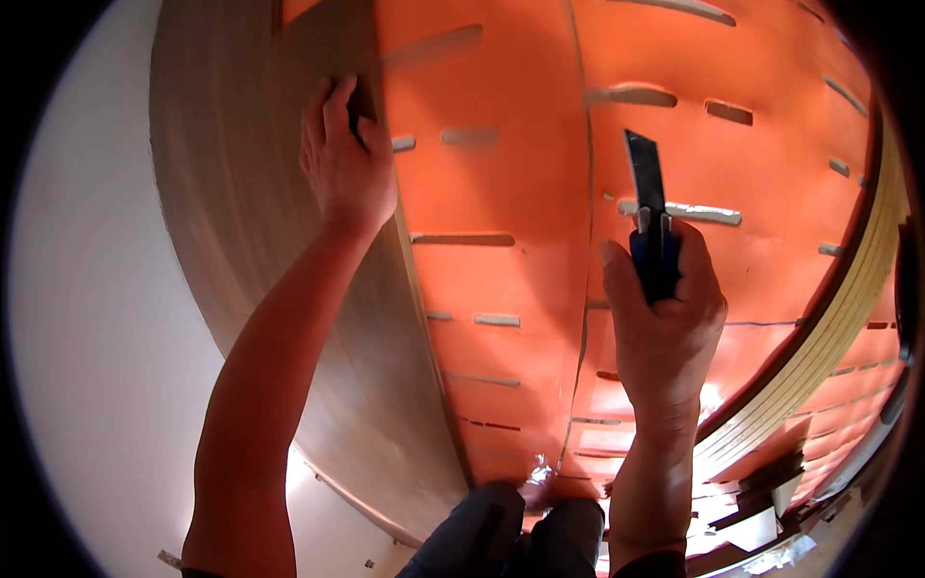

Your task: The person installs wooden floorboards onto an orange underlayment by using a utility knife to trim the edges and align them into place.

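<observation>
In my right hand (670,332) is a utility knife (647,178) with a dark blue and black handle. My fingers are wrapped round it and the dark blade points up and away from me, above an orange underlay sheet (535,279) with many slots. My left hand (347,169) rests on a wide brown wood-look plank (385,366), near its right edge. Its fingers are spread and slightly bent over the surface. A dark patch shows between thumb and forefinger; whether it is shadow or an object, I cannot tell.
A white wall (77,241) borders the plank on the left. A seam (586,193) runs lengthwise through the orange sheet. Stacked light-edged planks (805,356) curve along the right. Scraps and dark offcuts (761,482) lie at lower right. My knees (482,530) are at the lower edge.
</observation>
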`<state>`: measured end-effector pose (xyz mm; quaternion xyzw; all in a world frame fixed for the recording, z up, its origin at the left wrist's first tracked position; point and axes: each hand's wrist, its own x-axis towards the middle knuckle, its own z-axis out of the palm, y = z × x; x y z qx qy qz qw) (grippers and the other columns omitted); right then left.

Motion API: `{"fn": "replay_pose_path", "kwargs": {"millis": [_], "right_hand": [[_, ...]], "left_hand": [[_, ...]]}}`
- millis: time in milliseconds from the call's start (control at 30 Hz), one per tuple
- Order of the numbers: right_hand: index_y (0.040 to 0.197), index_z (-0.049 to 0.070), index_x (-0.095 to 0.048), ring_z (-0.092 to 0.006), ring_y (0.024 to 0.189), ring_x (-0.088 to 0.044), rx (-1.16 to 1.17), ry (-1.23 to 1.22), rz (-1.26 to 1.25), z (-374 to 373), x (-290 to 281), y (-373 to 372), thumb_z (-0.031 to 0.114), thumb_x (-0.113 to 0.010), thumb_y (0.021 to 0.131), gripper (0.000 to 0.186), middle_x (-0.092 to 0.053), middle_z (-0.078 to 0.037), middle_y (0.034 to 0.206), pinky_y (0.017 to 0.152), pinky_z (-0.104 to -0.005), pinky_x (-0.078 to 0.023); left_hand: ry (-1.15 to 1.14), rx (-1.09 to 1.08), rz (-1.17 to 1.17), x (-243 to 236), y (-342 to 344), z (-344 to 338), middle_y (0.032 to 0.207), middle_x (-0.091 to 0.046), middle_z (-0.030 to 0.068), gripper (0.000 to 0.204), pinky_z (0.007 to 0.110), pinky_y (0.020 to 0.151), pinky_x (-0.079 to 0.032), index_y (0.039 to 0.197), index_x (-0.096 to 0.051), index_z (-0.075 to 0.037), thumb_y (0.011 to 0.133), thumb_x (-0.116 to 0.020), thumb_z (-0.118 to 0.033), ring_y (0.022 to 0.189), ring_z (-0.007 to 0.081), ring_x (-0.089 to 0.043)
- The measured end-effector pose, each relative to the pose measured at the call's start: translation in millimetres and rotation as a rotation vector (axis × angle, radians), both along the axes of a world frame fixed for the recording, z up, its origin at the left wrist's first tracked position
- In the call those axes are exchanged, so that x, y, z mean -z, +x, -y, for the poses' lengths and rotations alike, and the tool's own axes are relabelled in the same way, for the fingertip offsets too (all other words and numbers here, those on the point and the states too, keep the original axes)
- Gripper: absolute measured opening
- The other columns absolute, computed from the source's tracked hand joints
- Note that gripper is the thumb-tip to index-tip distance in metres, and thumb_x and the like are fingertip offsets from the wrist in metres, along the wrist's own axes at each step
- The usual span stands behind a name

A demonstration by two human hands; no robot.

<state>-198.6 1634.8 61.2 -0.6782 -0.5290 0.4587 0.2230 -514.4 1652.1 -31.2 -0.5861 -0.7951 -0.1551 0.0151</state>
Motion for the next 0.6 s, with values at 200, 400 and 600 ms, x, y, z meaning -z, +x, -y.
{"fn": "replay_pose_path", "kwargs": {"millis": [200, 400, 600], "right_hand": [[0.133, 0.0, -0.052, -0.0086, 0.066, -0.057, 0.346, -0.209, -0.305, 97, 10, 48, 0.01, -0.065, 0.1, 0.037, -0.059, -0.004, 0.083, 0.062, -0.0252, -0.051], [0.139, 0.002, -0.047, -0.0105, 0.063, -0.056, 0.625, -0.05, -0.269, 182, 46, 116, 0.018, -0.055, 0.107, 0.037, -0.061, -0.006, 0.085, 0.054, -0.025, -0.05], [0.139, -0.001, -0.044, -0.0139, 0.059, -0.056, 0.571, 0.269, -0.444, 199, 67, 99, 0.028, -0.055, 0.107, 0.044, -0.065, -0.008, 0.088, 0.049, -0.0264, -0.049]], "left_hand": [[0.066, 0.04, 0.002, 10, -13, 5, 0.152, -0.049, 0.0129, 0.044, 0.053, 0.112, -0.038, 0.143, -0.054, -0.018, 0.1, -0.05, -0.026, 0.14, 0.0369, -0.046], [0.123, 0.113, 0.742, 39, -17, -12, 0.137, -0.054, 0.0181, 0.046, 0.034, 0.091, -0.057, 0.138, -0.054, -0.002, 0.108, -0.048, -0.036, 0.123, 0.028, -0.057], [0.049, 0.283, 0.041, -27, -32, 37, 0.146, -0.052, 0.0208, 0.054, 0.044, 0.116, -0.036, 0.145, -0.05, -0.002, 0.109, -0.044, -0.041, 0.134, 0.0362, -0.05]]}}
